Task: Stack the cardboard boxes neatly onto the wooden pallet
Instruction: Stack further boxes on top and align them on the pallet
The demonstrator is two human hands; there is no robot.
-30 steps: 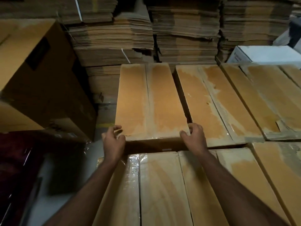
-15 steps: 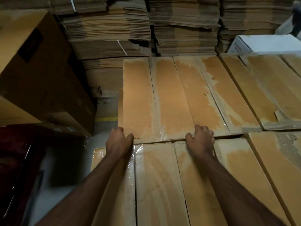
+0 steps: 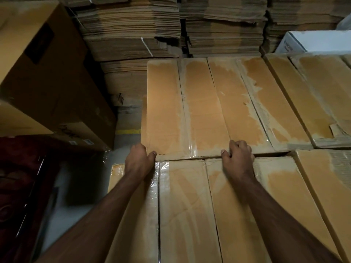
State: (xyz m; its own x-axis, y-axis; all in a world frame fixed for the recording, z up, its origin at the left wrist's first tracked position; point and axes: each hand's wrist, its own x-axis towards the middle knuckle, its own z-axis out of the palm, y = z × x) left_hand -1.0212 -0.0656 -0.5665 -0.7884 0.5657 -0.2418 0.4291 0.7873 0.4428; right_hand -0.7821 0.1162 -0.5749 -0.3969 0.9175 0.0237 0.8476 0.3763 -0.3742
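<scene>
While left hand (image 3: 141, 160) and right hand (image 3: 238, 156) grip box (image 3: 186, 109) near edge, neighbouring box (image 3: 245, 103) abuts right.

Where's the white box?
In the head view the white box sits at the far right, behind the rows of taped cardboard boxes and beside the stacks of flattened cardboard.
</scene>
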